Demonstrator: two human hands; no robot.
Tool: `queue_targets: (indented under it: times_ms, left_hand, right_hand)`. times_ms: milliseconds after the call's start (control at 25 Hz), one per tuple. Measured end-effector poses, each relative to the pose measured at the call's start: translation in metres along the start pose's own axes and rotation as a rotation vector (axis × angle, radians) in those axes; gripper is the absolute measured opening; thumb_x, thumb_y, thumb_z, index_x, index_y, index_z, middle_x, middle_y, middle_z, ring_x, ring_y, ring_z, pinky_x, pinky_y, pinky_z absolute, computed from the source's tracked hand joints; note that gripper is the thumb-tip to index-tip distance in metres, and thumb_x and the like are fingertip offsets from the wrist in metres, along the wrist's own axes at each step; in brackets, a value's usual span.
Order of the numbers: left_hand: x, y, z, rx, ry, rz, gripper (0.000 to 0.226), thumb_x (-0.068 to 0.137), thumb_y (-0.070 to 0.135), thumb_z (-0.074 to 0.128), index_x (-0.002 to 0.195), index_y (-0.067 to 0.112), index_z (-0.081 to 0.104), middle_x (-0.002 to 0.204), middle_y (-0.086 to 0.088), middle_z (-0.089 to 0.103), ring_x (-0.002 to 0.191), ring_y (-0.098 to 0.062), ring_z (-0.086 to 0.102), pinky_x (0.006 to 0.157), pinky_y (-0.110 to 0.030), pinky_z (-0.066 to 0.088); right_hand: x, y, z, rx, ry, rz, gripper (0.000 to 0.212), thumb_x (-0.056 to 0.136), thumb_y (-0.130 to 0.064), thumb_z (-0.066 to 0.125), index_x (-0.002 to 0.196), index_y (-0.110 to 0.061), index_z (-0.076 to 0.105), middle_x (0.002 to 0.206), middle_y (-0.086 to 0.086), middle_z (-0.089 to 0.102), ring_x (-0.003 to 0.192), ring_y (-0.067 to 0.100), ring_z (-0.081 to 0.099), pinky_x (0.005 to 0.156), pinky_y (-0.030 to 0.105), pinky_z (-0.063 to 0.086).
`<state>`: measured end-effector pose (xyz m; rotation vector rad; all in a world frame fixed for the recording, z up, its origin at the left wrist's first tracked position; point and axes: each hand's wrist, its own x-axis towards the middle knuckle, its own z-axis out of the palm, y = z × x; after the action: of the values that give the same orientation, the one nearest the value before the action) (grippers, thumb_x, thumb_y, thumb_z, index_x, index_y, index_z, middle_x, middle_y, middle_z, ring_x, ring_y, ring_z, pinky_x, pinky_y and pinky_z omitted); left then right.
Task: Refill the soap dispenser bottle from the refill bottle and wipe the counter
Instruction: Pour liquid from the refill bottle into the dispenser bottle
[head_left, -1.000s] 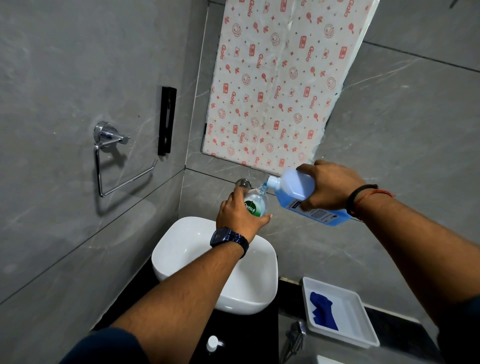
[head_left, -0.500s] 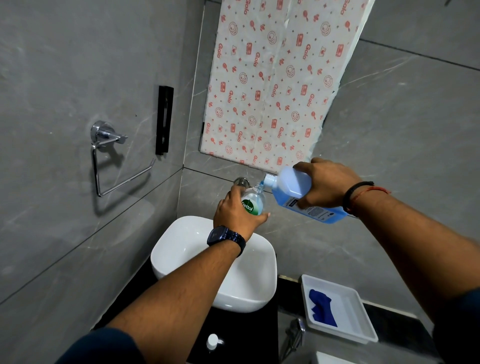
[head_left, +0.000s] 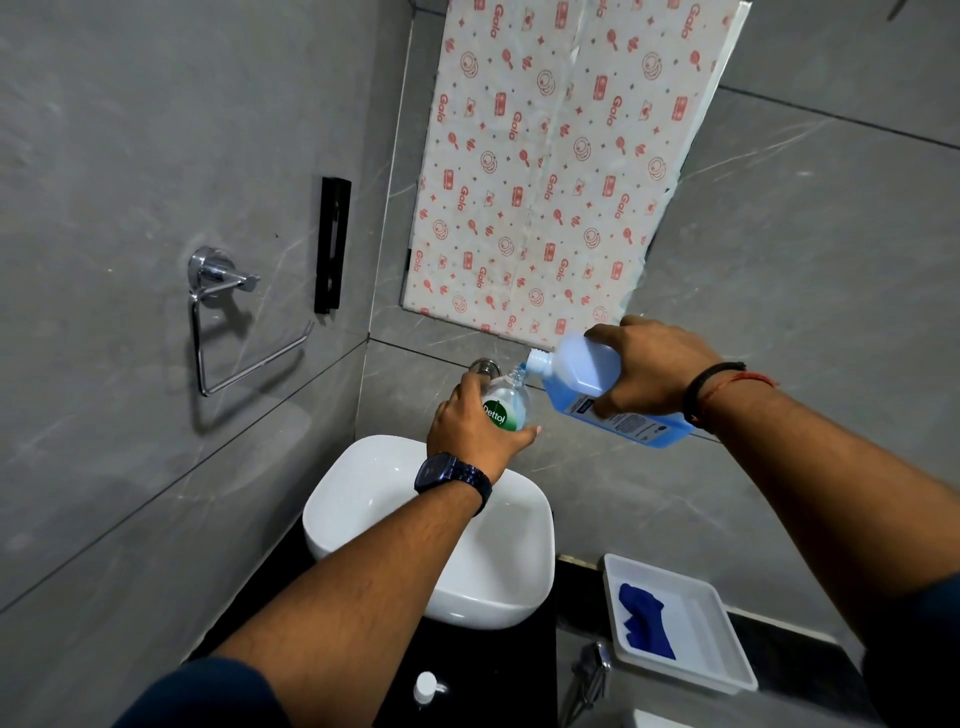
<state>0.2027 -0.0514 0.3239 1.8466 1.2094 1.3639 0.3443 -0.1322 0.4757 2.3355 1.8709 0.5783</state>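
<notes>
My left hand (head_left: 475, 426) grips a small clear soap dispenser bottle (head_left: 506, 402) with a green label, held up above the white basin (head_left: 363, 499). My right hand (head_left: 652, 364) holds the blue refill bottle (head_left: 587, 384) tipped to the left, its white neck right at the dispenser's open mouth. Blue liquid fills the lower side of the refill bottle. A white cap (head_left: 426, 687) lies on the black counter (head_left: 524, 675) at the bottom. A blue cloth (head_left: 644, 618) lies in a white tray (head_left: 722, 660) at the right.
A chrome tap (head_left: 485, 366) sticks out of the wall behind the bottles. A chrome towel ring (head_left: 223, 322) and a black bar (head_left: 331, 244) hang on the left wall. A patterned sheet (head_left: 561, 156) covers the wall above.
Both hands and the two bottles have stayed in the same pose; only the camera has shifted slightly.
</notes>
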Motion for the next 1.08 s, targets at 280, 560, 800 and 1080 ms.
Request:
queue_targets:
  times_ms: [280, 560, 800, 1080]
  left_hand:
    - [0.0015, 0.0005, 0.0004, 0.015, -0.003, 0.003, 0.079, 0.048, 0.054, 0.082, 0.110, 0.027, 0.042, 0.106, 0.001, 0.063, 0.093, -0.024, 0.058, 0.074, -0.037, 0.053]
    - [0.0018, 0.0013, 0.0011, 0.014, 0.003, 0.013, 0.078, 0.047, 0.053, 0.082, 0.109, 0.027, 0.042, 0.105, 0.000, 0.063, 0.092, -0.024, 0.059, 0.073, -0.036, 0.053]
    - [0.0008, 0.0008, 0.0025, 0.024, -0.001, 0.015, 0.078, 0.047, 0.054, 0.082, 0.109, 0.026, 0.043, 0.106, 0.000, 0.063, 0.092, -0.025, 0.059, 0.075, -0.037, 0.053]
    - [0.0010, 0.0010, 0.0037, 0.016, -0.002, 0.009, 0.078, 0.047, 0.055, 0.082, 0.108, 0.028, 0.041, 0.105, 0.001, 0.063, 0.090, -0.024, 0.059, 0.073, -0.036, 0.054]
  right_hand:
    - [0.0013, 0.0012, 0.0001, -0.003, 0.002, -0.002, 0.085, 0.057, -0.052, 0.073, 0.133, -0.030, 0.041, 0.110, 0.003, 0.057, 0.087, 0.020, 0.054, 0.067, 0.033, 0.051]
    - [0.0007, 0.0008, -0.0006, 0.006, -0.002, -0.002, 0.084, 0.059, -0.050, 0.074, 0.134, -0.029, 0.041, 0.111, 0.003, 0.058, 0.085, 0.019, 0.053, 0.063, 0.029, 0.047]
    - [-0.0021, 0.0004, -0.0020, -0.001, -0.007, -0.003, 0.082, 0.060, -0.049, 0.075, 0.133, -0.029, 0.041, 0.111, 0.004, 0.057, 0.087, 0.021, 0.054, 0.065, 0.031, 0.049]
    - [-0.0022, -0.0009, -0.0039, -0.010, -0.020, -0.004, 0.083, 0.062, -0.049, 0.075, 0.134, -0.028, 0.040, 0.115, 0.004, 0.057, 0.092, 0.021, 0.055, 0.072, 0.034, 0.053]
